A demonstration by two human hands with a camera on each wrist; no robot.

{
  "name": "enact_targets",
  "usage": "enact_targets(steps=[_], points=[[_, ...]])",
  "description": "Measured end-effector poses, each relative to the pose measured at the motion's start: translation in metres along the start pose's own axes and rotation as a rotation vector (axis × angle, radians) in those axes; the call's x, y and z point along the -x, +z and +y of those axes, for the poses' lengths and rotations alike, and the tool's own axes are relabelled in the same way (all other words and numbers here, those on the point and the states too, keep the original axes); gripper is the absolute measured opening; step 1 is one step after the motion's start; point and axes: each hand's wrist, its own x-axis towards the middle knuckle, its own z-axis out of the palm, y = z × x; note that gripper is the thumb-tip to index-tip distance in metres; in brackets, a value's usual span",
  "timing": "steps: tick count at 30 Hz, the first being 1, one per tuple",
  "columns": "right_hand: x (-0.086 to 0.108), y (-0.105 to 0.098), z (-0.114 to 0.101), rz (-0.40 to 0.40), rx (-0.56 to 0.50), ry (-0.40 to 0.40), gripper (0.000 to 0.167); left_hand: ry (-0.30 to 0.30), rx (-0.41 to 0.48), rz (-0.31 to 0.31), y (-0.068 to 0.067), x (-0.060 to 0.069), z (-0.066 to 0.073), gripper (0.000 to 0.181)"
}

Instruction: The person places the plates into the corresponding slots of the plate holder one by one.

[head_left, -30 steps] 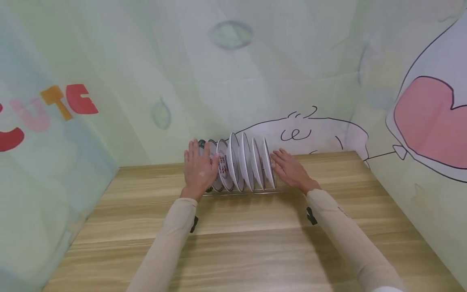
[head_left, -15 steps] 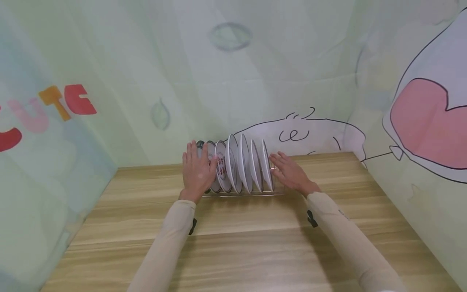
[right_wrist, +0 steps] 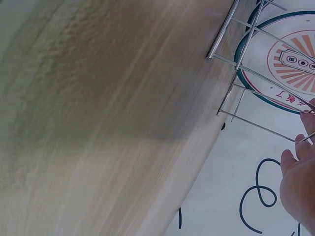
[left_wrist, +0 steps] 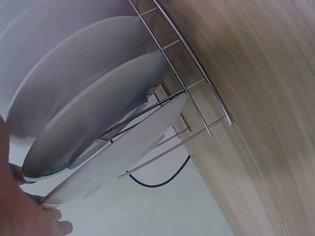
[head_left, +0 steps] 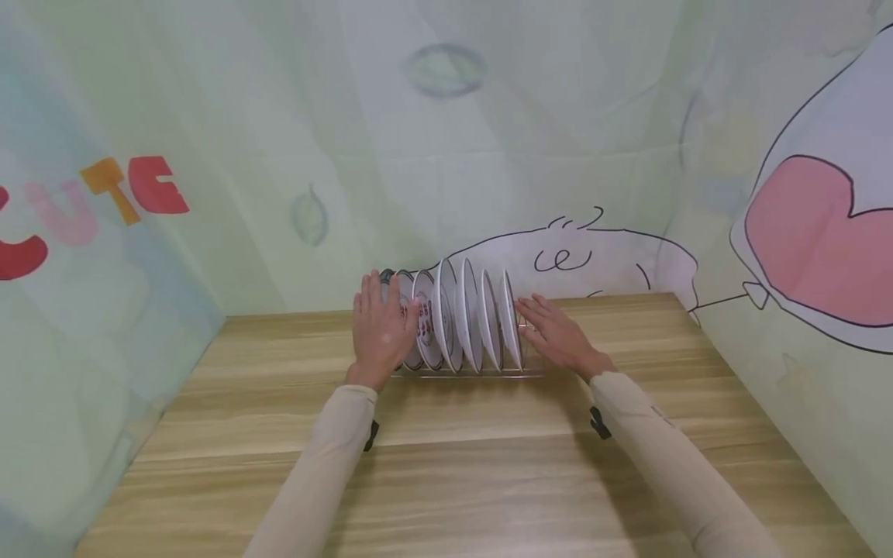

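Several plates stand on edge in a row in a wire dish rack at the back of the table. My left hand lies at the row's left end, fingers straight and pointing away, covering part of the leftmost plates. In the left wrist view, its fingers are by the plates' edges. My right hand is at the right end, its fingers extended. They reach the rack's end wire in the right wrist view, beside a plate with a teal rim; whether they touch that plate is hidden.
The wood-grain table extends in front of the rack and to both sides. Behind and beside it hangs a printed cloth backdrop with cartoon drawings. The rack stands close to the table's back edge.
The head view has shifted slightly. Both hands remain at the two ends of the plate row, and the plates keep nearly the same places.
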Motion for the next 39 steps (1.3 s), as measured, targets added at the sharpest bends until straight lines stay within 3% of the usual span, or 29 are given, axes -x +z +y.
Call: enact_targets(steps=[17,39], points=[[0.017,0.007,-0.007,0.03,0.034,-0.02,0.056,-0.027,-0.025,0.031,-0.001,0.011,-0.001,0.064],[0.041,0.008,-0.017,0.087,0.058,-0.066,0.052,-0.04,-0.011,0.028,0.001,-0.002,-0.004,0.065]])
